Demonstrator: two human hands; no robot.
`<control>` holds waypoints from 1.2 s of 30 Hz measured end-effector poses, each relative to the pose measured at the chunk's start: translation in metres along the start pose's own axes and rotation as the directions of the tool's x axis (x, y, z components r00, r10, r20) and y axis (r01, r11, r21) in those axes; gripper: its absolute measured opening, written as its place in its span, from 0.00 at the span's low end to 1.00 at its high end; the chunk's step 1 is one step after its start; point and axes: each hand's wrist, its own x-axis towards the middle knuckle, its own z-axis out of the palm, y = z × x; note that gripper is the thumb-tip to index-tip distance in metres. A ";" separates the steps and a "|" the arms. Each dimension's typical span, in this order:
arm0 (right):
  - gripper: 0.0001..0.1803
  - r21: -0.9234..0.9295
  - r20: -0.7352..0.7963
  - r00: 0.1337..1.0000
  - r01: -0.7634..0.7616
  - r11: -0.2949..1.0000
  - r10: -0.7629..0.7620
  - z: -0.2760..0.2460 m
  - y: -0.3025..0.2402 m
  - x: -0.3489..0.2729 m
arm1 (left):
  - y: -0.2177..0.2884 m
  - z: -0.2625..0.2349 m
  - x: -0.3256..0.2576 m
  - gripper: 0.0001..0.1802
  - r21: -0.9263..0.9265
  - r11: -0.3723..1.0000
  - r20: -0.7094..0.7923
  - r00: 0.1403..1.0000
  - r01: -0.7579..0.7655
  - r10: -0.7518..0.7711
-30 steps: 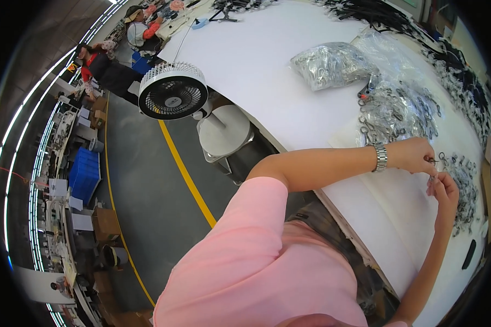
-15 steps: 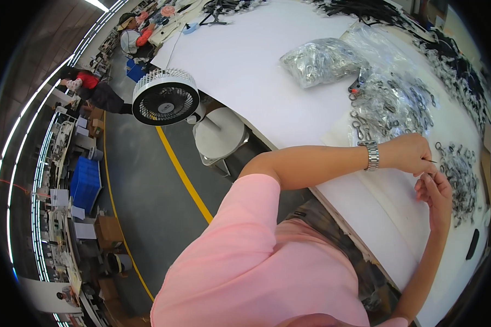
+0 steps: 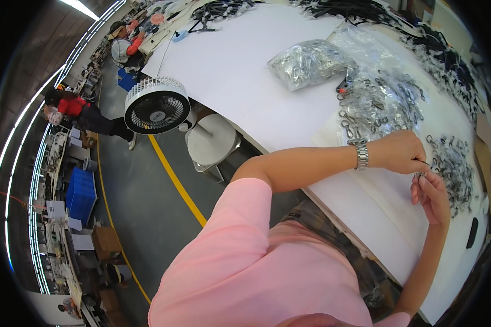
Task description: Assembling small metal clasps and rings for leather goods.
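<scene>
Thin dark piece [image 3: 429,164] in hand; amount done cannot be told.
Head view: it is pinched above the worktop [image 3: 234,60] by the left hand [image 3: 399,152]; the right hand's [image 3: 434,199] grasp is unclear. Loose metal hooks [image 3: 455,177] and a filled clear bag [image 3: 310,62] are left.

A thin, dark, pointed piece [image 3: 429,164] shows at the fingers [image 3: 418,165] of the left hand [image 3: 393,151]. Just right of the fingers, the heap of small metal hooks [image 3: 454,171] is silver-grey on the plain white, flat tabletop [image 3: 229,71]. Beyond the fingers, the bulging, clear plastic bag [image 3: 308,62] glints whitish over grey. Left of them, the linked metal watch band [image 3: 360,155] is silver and the short fabric sleeve [image 3: 240,212] plain pale pink. Far left of them, the round plastic fan [image 3: 157,111] is white and black, and a bright yellow stripe [image 3: 174,177] crosses the dark grey floor [image 3: 131,199].
</scene>
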 end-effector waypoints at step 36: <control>0.23 0.362 -0.379 0.920 0.251 0.898 -0.104 0.036 0.007 0.009 | 0.012 0.012 -0.003 0.11 -0.707 0.419 0.433 0.817 0.570 -0.381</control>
